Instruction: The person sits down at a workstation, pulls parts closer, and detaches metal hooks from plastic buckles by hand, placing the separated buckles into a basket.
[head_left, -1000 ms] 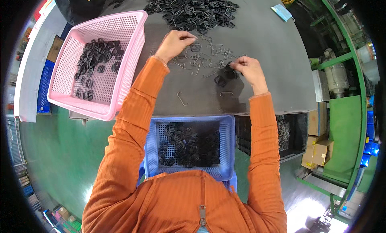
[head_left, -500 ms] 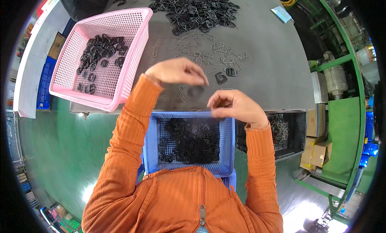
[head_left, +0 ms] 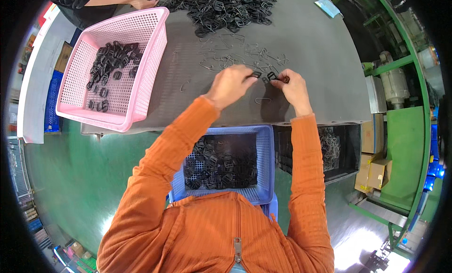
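My left hand [head_left: 230,86] pinches a small black plastic buckle [head_left: 256,74] above the grey tabletop. Close beside it, the fingers of my right hand [head_left: 294,88] are closed on another black buckle [head_left: 271,76]. Bent wire hooks [head_left: 226,61] lie scattered just beyond both hands, and a single wire hook [head_left: 262,101] rests nearer me. A heap of black buckles [head_left: 226,9] covers the far part of the table. Below my forearms, at the table's front edge, a blue basket [head_left: 268,169] contains many more of these buckles.
A pink basket [head_left: 151,75] with black buckles sits at the table's left. Behind it another person's hand [head_left: 143,0] reaches to the heap. A blue face mask [head_left: 328,8] lies far right. Under the table at right is a black crate [head_left: 351,155] of wire pieces.
Both hands have moved away from me over the table, the left also rightward, and have taken hold of the buckles lying there. Another person's arm has come in at the upper left.
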Action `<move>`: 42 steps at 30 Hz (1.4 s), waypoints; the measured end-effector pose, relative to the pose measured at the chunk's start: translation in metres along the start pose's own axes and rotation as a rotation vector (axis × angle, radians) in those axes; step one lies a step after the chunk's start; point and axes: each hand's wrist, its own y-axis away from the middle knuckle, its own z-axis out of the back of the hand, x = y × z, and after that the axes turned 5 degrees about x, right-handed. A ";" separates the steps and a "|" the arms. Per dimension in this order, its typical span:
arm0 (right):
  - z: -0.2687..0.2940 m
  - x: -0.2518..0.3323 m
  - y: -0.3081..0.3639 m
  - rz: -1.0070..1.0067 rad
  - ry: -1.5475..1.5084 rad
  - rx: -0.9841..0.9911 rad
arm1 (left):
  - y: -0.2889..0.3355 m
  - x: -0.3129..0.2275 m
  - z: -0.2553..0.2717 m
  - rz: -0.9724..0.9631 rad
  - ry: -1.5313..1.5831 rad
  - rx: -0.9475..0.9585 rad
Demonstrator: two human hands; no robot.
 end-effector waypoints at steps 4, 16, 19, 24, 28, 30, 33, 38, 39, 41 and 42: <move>0.012 0.023 0.035 0.104 -0.317 0.270 | 0.035 -0.028 0.074 0.152 0.423 0.600; -0.037 -0.009 -0.016 0.215 0.483 -0.324 | 0.036 0.104 0.037 0.414 -0.482 -0.288; -0.041 -0.007 -0.074 0.156 0.457 -0.273 | -0.007 0.115 0.027 0.479 -0.481 -0.207; -0.078 0.038 -0.100 0.516 0.353 -0.160 | -0.022 0.089 -0.003 0.348 -0.448 -0.141; -0.087 0.060 -0.107 0.575 0.243 -0.121 | -0.029 0.084 0.001 0.365 -0.381 -0.151; -0.087 0.061 -0.108 0.592 0.264 -0.127 | -0.033 0.084 0.000 0.313 -0.395 -0.085; -0.083 0.061 -0.098 0.682 0.230 -0.054 | -0.030 0.083 0.002 0.275 -0.363 -0.075; -0.076 0.056 -0.045 0.703 0.060 0.094 | 0.019 0.069 0.006 0.128 -0.150 0.024; -0.067 0.057 -0.032 0.677 0.084 0.092 | 0.032 0.063 0.013 0.080 -0.067 -0.009; -0.052 0.071 0.000 0.627 0.181 0.018 | 0.057 0.054 0.043 0.142 0.011 -0.156; -0.052 0.079 0.017 0.685 0.287 0.024 | 0.067 0.050 0.063 0.204 0.026 -0.277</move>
